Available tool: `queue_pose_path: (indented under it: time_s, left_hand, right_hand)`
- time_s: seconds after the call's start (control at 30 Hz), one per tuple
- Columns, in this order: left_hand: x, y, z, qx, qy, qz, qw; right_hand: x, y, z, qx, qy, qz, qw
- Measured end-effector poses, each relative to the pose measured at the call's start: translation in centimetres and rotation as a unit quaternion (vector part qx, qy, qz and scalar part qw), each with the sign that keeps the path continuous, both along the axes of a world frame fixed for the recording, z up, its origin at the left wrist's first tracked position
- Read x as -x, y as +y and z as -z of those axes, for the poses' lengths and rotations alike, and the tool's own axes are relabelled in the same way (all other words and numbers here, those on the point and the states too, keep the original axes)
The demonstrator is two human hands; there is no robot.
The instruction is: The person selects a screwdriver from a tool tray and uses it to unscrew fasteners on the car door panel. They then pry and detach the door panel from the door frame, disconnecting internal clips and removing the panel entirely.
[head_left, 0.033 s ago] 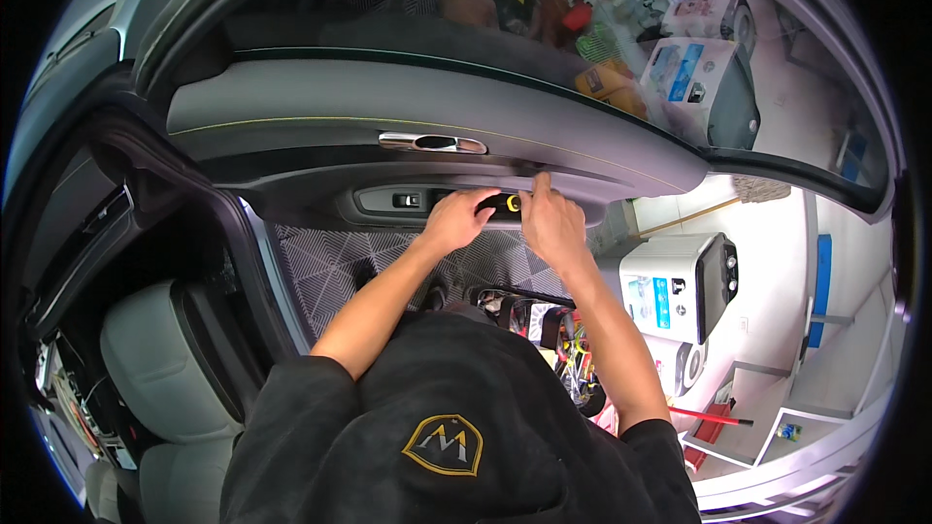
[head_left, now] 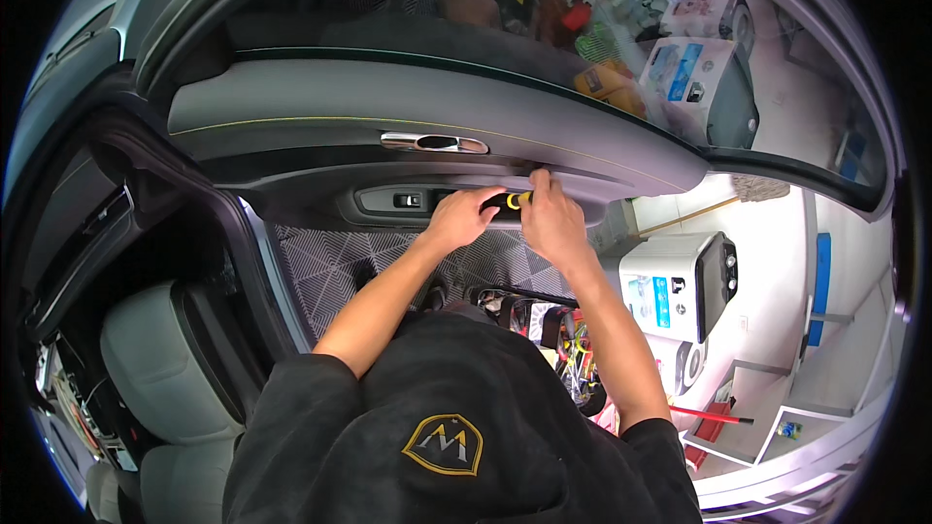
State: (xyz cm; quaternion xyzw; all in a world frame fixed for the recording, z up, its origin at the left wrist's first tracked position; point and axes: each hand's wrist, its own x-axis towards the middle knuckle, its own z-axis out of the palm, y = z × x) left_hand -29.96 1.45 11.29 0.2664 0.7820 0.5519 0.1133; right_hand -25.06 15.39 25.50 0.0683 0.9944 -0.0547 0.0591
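Observation:
In front of me stands a car door with a grey inner panel [head_left: 320,97]. Both my hands are at its armrest. Between them lies a black-and-yellow tool [head_left: 516,201], whose working end I cannot make out. The fingers of my left hand [head_left: 461,220] are closed round its dark part. My right hand [head_left: 553,225] pinches the yellow end, its index finger reaching up against the panel. A window switch [head_left: 407,201] sits in the armrest trim left of my hands. Above it is the chrome door handle [head_left: 434,143].
The window glass [head_left: 388,29] rises beyond the panel. At left are the door opening and a grey car seat [head_left: 160,354]. Below my right forearm stands a bin of assorted tools [head_left: 563,335]. White boxy machines [head_left: 670,286] and shelving [head_left: 825,388] are at right.
The yellow part of the tool has shifted slightly, showing a bit more next to my right hand. My hands are almost where they were.

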Motion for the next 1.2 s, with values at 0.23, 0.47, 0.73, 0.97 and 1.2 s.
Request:
queue_pose_path:
  time_s: [0.23,0.47,0.73,0.97,1.2]
  left_hand:
    - [1.8,1.1,-0.6,0.053,0.048,0.059,0.996]
    - [0.4,2.0,-3.7,0.061,0.033,0.038,0.997]
    - [1.0,3.2,-4.6,0.082,0.069,0.042,0.993]
    - [-0.4,4.4,-4.5,-0.005,-0.017,0.034,0.999]
    - [-1.1,3.8,-5.2,0.129,0.003,-0.106,0.986]
  right_hand:
    - [-1.3,-1.5,-0.9,0.025,0.044,-0.038,0.998]
    - [-2.0,-0.1,0.0,0.039,0.01,-0.008,0.999]
    - [-2.0,1.0,-1.4,0.057,0.05,-0.001,0.997]
    - [-1.5,5.8,0.0,0.084,0.1,-0.205,0.97]
    - [-1.0,6.6,-2.3,0.198,0.076,-0.205,0.955]
